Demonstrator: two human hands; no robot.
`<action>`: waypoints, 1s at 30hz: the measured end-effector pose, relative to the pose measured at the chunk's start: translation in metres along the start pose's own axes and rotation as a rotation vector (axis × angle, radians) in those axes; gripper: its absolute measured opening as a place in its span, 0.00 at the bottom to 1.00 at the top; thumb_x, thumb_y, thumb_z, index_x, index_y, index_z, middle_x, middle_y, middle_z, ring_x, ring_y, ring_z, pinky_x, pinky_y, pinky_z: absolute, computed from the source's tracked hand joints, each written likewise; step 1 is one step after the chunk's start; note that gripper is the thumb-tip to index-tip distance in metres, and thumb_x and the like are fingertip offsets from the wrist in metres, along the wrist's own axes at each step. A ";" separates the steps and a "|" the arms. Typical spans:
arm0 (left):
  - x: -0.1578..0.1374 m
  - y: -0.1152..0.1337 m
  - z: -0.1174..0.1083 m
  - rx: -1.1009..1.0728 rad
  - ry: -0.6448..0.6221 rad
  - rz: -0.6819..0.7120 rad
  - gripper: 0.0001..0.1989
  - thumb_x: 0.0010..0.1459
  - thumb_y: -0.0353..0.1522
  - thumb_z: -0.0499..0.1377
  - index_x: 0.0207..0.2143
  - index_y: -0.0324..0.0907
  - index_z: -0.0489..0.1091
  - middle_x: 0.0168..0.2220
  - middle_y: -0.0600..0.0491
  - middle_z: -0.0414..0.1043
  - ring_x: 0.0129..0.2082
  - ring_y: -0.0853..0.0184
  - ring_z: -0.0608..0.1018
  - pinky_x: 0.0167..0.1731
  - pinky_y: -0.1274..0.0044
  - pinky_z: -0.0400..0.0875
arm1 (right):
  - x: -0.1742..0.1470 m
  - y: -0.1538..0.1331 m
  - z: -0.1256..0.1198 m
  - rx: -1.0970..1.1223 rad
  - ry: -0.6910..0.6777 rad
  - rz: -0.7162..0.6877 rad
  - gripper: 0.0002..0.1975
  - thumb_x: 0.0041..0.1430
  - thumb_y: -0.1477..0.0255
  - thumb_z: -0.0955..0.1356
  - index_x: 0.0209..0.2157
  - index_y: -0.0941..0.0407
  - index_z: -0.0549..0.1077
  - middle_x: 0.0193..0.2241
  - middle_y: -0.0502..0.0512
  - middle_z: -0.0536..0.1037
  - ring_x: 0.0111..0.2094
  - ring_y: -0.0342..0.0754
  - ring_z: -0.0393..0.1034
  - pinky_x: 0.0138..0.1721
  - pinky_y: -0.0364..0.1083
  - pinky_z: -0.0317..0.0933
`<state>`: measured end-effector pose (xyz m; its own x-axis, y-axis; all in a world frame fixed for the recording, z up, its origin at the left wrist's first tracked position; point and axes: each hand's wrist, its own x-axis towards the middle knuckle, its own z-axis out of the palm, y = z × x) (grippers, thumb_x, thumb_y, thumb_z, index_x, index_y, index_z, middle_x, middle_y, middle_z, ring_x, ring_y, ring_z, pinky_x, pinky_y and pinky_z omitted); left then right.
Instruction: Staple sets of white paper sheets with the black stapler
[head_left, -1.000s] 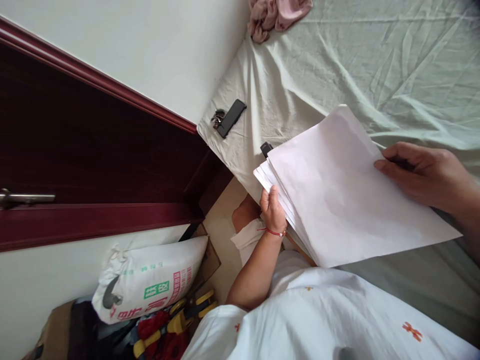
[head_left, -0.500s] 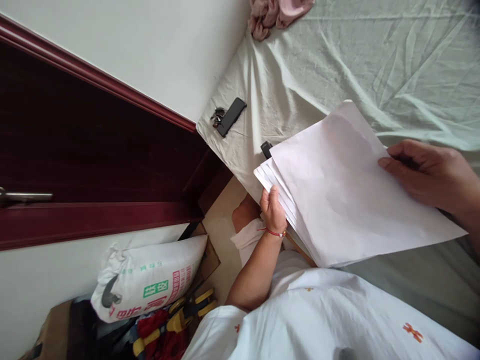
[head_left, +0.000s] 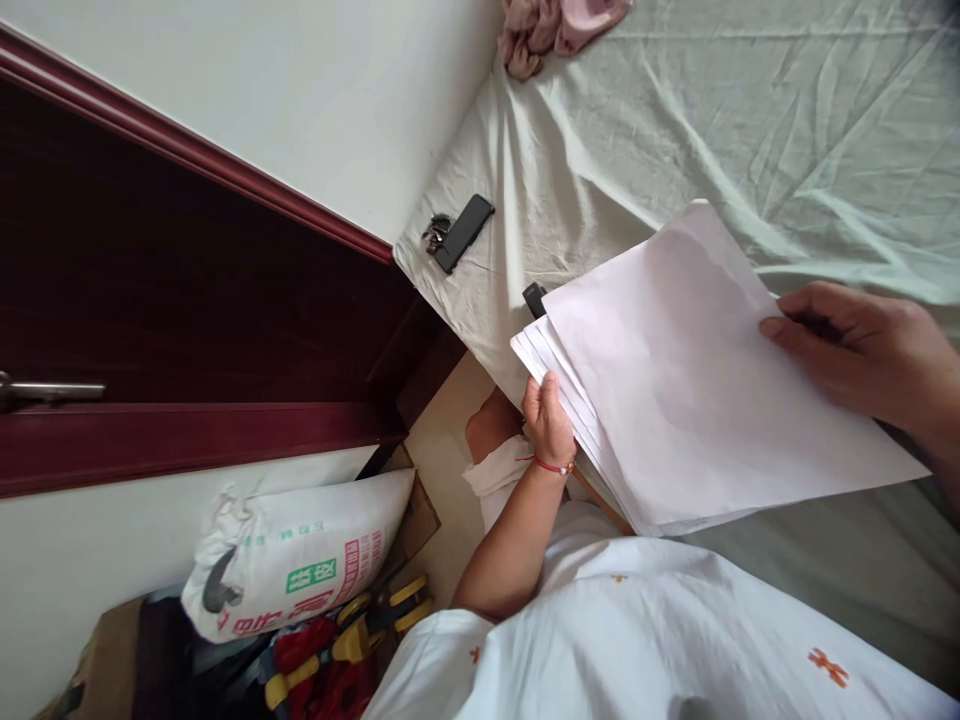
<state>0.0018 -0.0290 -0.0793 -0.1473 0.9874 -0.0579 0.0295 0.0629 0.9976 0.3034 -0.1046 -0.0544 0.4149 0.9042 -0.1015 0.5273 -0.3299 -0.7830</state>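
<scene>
A stack of white paper sheets (head_left: 697,370) lies spread in front of me, its top sheet blank and shifted right over several sheets below. My left hand (head_left: 551,425), with a red string bracelet at the wrist, grips the stack's left edge, thumb on the near side. My right hand (head_left: 847,345) pinches the right edge of the top sheet between thumb and fingers; whether it holds further sheets is hidden. Just past the stack's upper left corner a small black object (head_left: 534,298) pokes out, mostly covered by the paper.
A bed with a wrinkled pale green sheet (head_left: 675,120) fills the right. On its corner lie a black phone (head_left: 465,232) and keys (head_left: 436,235). Pink cloth (head_left: 562,25) is at the top. A dark red door (head_left: 187,300), a white printed sack (head_left: 300,550) and a yellow-red item (head_left: 349,640) are left.
Almost nothing differs. The lower right corner of the top sheet has drawn slightly inward, and the view has shifted a little. Both hands keep their hold.
</scene>
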 end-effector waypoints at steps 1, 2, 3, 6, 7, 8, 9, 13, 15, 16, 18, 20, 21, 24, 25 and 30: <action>0.000 0.001 0.000 0.006 0.000 -0.004 0.22 0.61 0.52 0.63 0.42 0.42 0.78 0.41 0.51 0.81 0.52 0.61 0.81 0.55 0.73 0.73 | 0.000 0.000 0.000 0.000 0.002 0.004 0.14 0.55 0.55 0.69 0.36 0.50 0.76 0.24 0.48 0.75 0.23 0.43 0.63 0.24 0.44 0.56; 0.000 0.002 0.001 0.014 -0.001 -0.006 0.23 0.61 0.52 0.62 0.43 0.42 0.78 0.41 0.51 0.82 0.52 0.61 0.81 0.55 0.73 0.73 | 0.000 0.000 0.000 0.001 0.005 0.004 0.14 0.55 0.55 0.69 0.36 0.50 0.77 0.24 0.48 0.75 0.23 0.43 0.64 0.24 0.44 0.56; -0.001 0.003 0.001 0.021 -0.007 -0.002 0.24 0.61 0.53 0.62 0.44 0.42 0.78 0.42 0.50 0.82 0.52 0.61 0.81 0.55 0.73 0.73 | 0.000 0.000 0.000 0.002 0.006 0.000 0.14 0.55 0.55 0.69 0.35 0.50 0.77 0.23 0.48 0.75 0.23 0.43 0.64 0.23 0.44 0.56; -0.002 0.008 0.004 0.042 -0.060 0.045 0.24 0.62 0.52 0.63 0.48 0.43 0.77 0.47 0.49 0.82 0.53 0.61 0.81 0.56 0.73 0.73 | 0.001 0.001 0.001 0.011 0.006 -0.015 0.14 0.54 0.55 0.69 0.34 0.51 0.76 0.22 0.47 0.74 0.22 0.43 0.63 0.23 0.44 0.55; -0.002 0.009 0.004 0.048 -0.085 0.064 0.23 0.61 0.50 0.65 0.49 0.43 0.76 0.48 0.49 0.82 0.53 0.61 0.81 0.57 0.73 0.73 | 0.000 0.001 0.001 0.015 0.005 -0.019 0.14 0.55 0.55 0.69 0.34 0.51 0.76 0.22 0.47 0.74 0.22 0.43 0.63 0.23 0.44 0.56; -0.003 0.010 0.004 0.053 -0.105 0.078 0.23 0.60 0.48 0.66 0.50 0.43 0.76 0.49 0.49 0.82 0.53 0.61 0.81 0.57 0.73 0.73 | 0.000 0.001 0.002 0.023 0.003 -0.017 0.15 0.55 0.55 0.69 0.34 0.51 0.77 0.23 0.47 0.74 0.22 0.42 0.63 0.23 0.44 0.56; -0.003 0.011 0.004 0.058 -0.116 0.089 0.23 0.60 0.47 0.67 0.50 0.43 0.76 0.49 0.48 0.82 0.52 0.61 0.82 0.57 0.72 0.73 | 0.000 0.001 0.003 0.035 0.002 -0.011 0.15 0.55 0.55 0.70 0.35 0.51 0.77 0.23 0.48 0.75 0.23 0.42 0.63 0.23 0.44 0.56; -0.002 0.010 0.003 0.084 -0.098 0.104 0.24 0.59 0.47 0.68 0.52 0.42 0.76 0.50 0.46 0.82 0.53 0.59 0.82 0.58 0.70 0.73 | -0.001 -0.003 0.005 0.141 0.031 0.024 0.15 0.54 0.55 0.72 0.34 0.52 0.78 0.22 0.47 0.72 0.22 0.41 0.60 0.22 0.43 0.53; -0.001 0.010 0.003 0.091 -0.091 0.104 0.25 0.59 0.47 0.67 0.52 0.42 0.77 0.50 0.46 0.83 0.53 0.59 0.82 0.58 0.69 0.73 | -0.001 -0.005 0.005 0.180 0.066 0.024 0.15 0.53 0.55 0.72 0.32 0.52 0.78 0.22 0.48 0.72 0.23 0.42 0.60 0.22 0.43 0.53; -0.001 0.010 0.003 0.090 -0.089 0.103 0.25 0.59 0.47 0.68 0.52 0.42 0.77 0.50 0.46 0.83 0.53 0.58 0.82 0.58 0.69 0.73 | -0.001 -0.006 0.006 0.185 0.082 0.025 0.15 0.53 0.55 0.72 0.32 0.52 0.78 0.23 0.48 0.73 0.24 0.42 0.61 0.23 0.43 0.54; -0.001 0.011 0.003 0.079 -0.084 0.104 0.24 0.59 0.47 0.68 0.52 0.42 0.77 0.50 0.47 0.83 0.53 0.58 0.82 0.59 0.69 0.72 | -0.001 -0.007 0.005 0.179 0.107 0.039 0.15 0.53 0.55 0.72 0.33 0.52 0.79 0.24 0.48 0.73 0.25 0.42 0.61 0.25 0.44 0.55; -0.002 0.012 0.003 0.058 -0.085 0.105 0.24 0.59 0.46 0.68 0.52 0.42 0.77 0.50 0.47 0.83 0.53 0.59 0.82 0.59 0.70 0.72 | -0.002 -0.007 0.004 0.180 0.106 0.068 0.16 0.53 0.54 0.72 0.35 0.52 0.80 0.25 0.48 0.74 0.26 0.42 0.62 0.26 0.44 0.55; -0.002 0.012 0.003 0.048 -0.086 0.105 0.23 0.59 0.46 0.68 0.52 0.42 0.77 0.51 0.47 0.83 0.53 0.59 0.82 0.59 0.70 0.72 | -0.002 -0.007 0.003 0.184 0.102 0.082 0.16 0.52 0.54 0.72 0.35 0.52 0.81 0.26 0.49 0.75 0.27 0.42 0.62 0.26 0.44 0.54; -0.003 0.012 0.003 0.047 -0.086 0.100 0.23 0.60 0.45 0.67 0.52 0.42 0.77 0.52 0.47 0.82 0.53 0.59 0.82 0.59 0.70 0.72 | -0.004 -0.008 0.002 0.198 0.087 0.107 0.17 0.51 0.54 0.73 0.36 0.51 0.82 0.27 0.50 0.77 0.27 0.43 0.63 0.26 0.44 0.54; -0.003 0.012 0.003 0.051 -0.086 0.098 0.23 0.60 0.45 0.67 0.52 0.42 0.77 0.52 0.47 0.82 0.54 0.59 0.81 0.59 0.70 0.72 | -0.004 -0.009 0.001 0.194 0.086 0.109 0.17 0.51 0.54 0.73 0.36 0.51 0.83 0.28 0.50 0.78 0.28 0.43 0.63 0.26 0.44 0.55; -0.003 0.011 0.002 0.045 -0.095 0.087 0.24 0.60 0.46 0.67 0.53 0.43 0.77 0.53 0.47 0.81 0.56 0.58 0.81 0.60 0.70 0.71 | -0.005 -0.010 0.000 0.157 0.072 0.068 0.16 0.50 0.54 0.74 0.35 0.49 0.83 0.29 0.51 0.80 0.28 0.45 0.66 0.26 0.44 0.55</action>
<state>0.0047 -0.0306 -0.0678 -0.0478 0.9986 0.0231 0.0830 -0.0190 0.9964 0.2962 -0.1060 -0.0457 0.5005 0.8576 -0.1180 0.3762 -0.3382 -0.8626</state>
